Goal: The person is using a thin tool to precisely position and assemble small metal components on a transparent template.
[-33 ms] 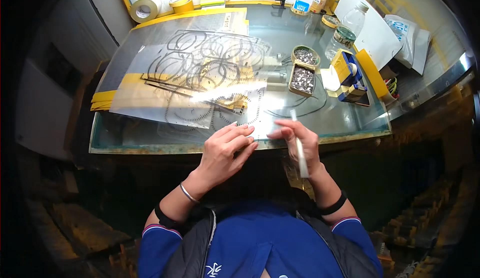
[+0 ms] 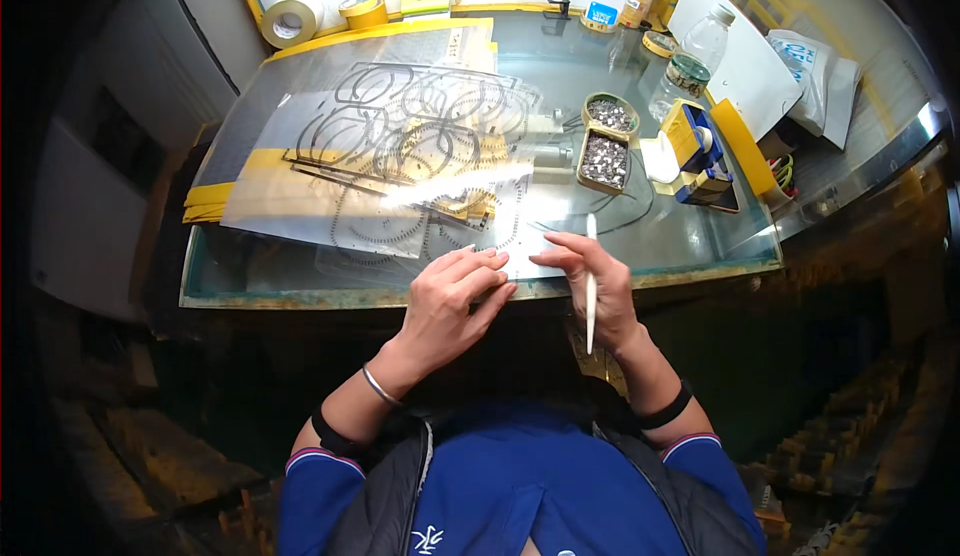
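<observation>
My left hand (image 2: pixel 455 301) rests at the front edge of a glass-topped table, fingers stretched out over the near edge of clear film sheets (image 2: pixel 400 226). Dark curved lines and dotted loops cover the sheets. My right hand (image 2: pixel 605 281) holds a slim white pen-like stick (image 2: pixel 591 301), nearly upright, between thumb and fingers. Its index finger and thumb reach toward the left hand, just right of the lit sheet edge. Whether a small piece sits at the fingertips is too small to tell.
Two small open tins, one round (image 2: pixel 611 111) and one squarish (image 2: pixel 604 161), hold small silvery bits. A blue-and-yellow tape dispenser (image 2: pixel 700 156) and a clear bottle (image 2: pixel 708 41) stand at right. Tape rolls (image 2: pixel 290 20) lie at the back left. A thin dark cord (image 2: pixel 640 218) curls near the tins.
The white stick in my right hand has swung more upright, its lower end shifting left. My right fingers have moved slightly left. My left hand stays in place.
</observation>
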### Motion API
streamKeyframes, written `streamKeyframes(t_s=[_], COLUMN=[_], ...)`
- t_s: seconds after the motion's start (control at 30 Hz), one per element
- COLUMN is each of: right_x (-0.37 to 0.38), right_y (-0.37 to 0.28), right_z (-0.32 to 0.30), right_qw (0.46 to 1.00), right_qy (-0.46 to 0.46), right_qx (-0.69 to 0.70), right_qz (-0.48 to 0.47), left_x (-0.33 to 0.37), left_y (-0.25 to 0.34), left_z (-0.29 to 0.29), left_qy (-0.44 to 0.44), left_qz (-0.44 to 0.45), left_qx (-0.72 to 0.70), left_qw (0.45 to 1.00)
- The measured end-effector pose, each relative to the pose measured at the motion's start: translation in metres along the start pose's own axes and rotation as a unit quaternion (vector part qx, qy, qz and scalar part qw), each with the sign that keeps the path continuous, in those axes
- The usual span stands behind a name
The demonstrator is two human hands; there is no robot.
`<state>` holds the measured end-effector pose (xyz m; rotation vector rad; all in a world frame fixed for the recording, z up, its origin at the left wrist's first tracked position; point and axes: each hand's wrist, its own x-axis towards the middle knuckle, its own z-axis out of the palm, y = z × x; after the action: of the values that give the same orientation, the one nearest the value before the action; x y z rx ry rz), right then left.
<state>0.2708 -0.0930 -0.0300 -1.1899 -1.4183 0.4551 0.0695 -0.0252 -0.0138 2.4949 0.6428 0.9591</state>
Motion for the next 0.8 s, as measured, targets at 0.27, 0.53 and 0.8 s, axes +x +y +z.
streamKeyframes(t_s=[0.27, 0.53, 0.8], right_x=[0.01, 0.008, 0.008], right_y=[-0.005, -0.002, -0.004], right_z=[-0.001, 0.001, 0.003], right_qw=[0.98, 0.983, 0.986], right_qy=[-0.102, -0.091, -0.084], right_qx=[-0.153, -0.149, -0.144], right_qz=[-0.073, -0.055, -0.033], left_x=[0.022, 0.027, 0.026], left_y=[0.002, 0.011, 0.009], left_z=[0.001, 0.005, 0.008], left_qy=[-0.017, -0.086, -0.112], left_qz=[-0.02, -0.033, 0.004], left_qx=[0.024, 0.059, 0.108], left_qw=[0.999, 0.994, 0.988])
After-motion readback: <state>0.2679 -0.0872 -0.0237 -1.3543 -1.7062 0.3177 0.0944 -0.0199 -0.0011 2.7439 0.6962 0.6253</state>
